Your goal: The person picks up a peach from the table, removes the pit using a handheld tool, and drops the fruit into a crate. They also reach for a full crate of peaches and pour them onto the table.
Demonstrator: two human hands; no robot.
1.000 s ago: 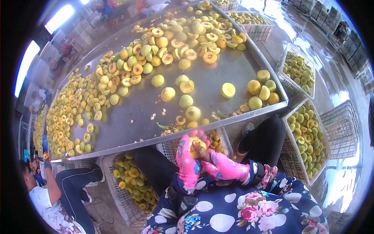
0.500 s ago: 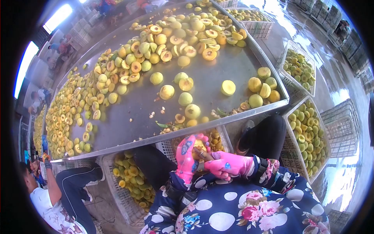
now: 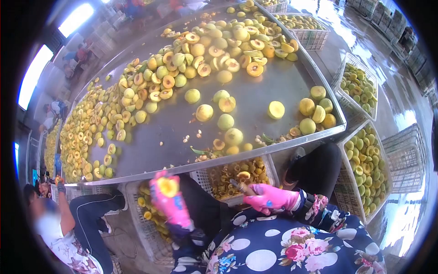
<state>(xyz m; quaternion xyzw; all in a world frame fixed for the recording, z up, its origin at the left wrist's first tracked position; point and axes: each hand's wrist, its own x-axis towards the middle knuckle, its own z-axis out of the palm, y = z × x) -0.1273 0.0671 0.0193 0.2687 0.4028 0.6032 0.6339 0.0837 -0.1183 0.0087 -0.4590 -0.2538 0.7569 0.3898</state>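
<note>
My left hand (image 3: 172, 201), in a pink glove, is over the crate on the left and holds a peach half (image 3: 168, 186) with its yellow cut face up. It is a little blurred. My right hand (image 3: 271, 197), also gloved in pink, is closed around the handle of a pitting tool (image 3: 242, 186) whose tip points up and left. Below that tip, a crate of scraps (image 3: 273, 169) between my knees holds brown and yellow fruit pieces. Beneath my left hand, yellow-green halves fill the left crate (image 3: 137, 219), partly hidden by the hand and my leg.
A metal table (image 3: 255, 98) carries a long heap of peach halves (image 3: 182, 64) and several loose fruits near its edge. To my right stand a full crate (image 3: 365, 169) and a stack of crates (image 3: 404, 157). A co-worker (image 3: 64, 228) sits at left.
My left hand has moved left, away from the pitting tool, carrying the peach half over the left crate. My right hand stays near the same place with the tool. The view has shifted slightly.
</note>
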